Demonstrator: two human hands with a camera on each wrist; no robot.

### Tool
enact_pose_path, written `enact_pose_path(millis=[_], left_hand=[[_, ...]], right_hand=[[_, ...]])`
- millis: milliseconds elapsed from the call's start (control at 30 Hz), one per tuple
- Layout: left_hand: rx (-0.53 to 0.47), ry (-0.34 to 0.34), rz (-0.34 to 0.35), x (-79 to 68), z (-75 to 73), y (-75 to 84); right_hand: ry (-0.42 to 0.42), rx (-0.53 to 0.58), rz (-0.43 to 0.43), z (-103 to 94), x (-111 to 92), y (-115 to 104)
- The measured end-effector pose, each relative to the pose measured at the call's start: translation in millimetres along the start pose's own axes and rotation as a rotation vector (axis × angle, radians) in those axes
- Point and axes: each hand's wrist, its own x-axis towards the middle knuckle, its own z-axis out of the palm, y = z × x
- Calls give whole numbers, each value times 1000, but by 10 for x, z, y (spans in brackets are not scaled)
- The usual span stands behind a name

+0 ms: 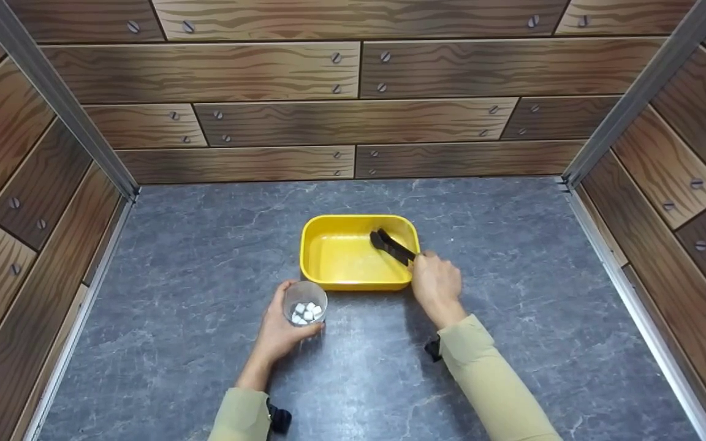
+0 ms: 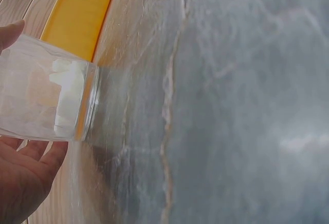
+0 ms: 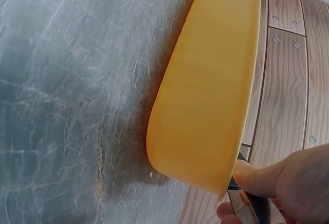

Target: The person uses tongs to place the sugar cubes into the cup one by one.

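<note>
My left hand [image 1: 282, 324] holds a clear cup [image 2: 31, 93], fingers on one side and thumb on the other. Several white cubes [image 1: 307, 312] lie at the bottom of the cup. In the head view the cup stands at the near left corner of a yellow tub [image 1: 359, 285]. My right hand [image 1: 437, 283] grips a pair of black tongs [image 1: 394, 248] at the tub's right rim. The tong tips reach over the inside of the tub, apart from each other, with nothing seen between them. In the right wrist view the tub's wall hides most of the tongs.
A grey marbled surface [image 1: 193, 294] lies under everything. Wood-patterned panels [image 1: 279, 122] wall it in at the back and both sides, with metal strips [image 1: 629, 318] along the edges.
</note>
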Motion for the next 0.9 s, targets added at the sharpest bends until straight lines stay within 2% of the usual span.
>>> enact_pose_path(millis=[200, 667, 900], left_hand=[[-11, -1, 9, -2, -5, 4], [-15, -4, 21, 2, -8, -9], [-25, -4, 29, 4, 0, -18]], right_hand=[[38, 6, -29, 22, -32, 7], [24, 42, -47, -35, -143, -3], [42, 55, -62, -72, -197, 10]])
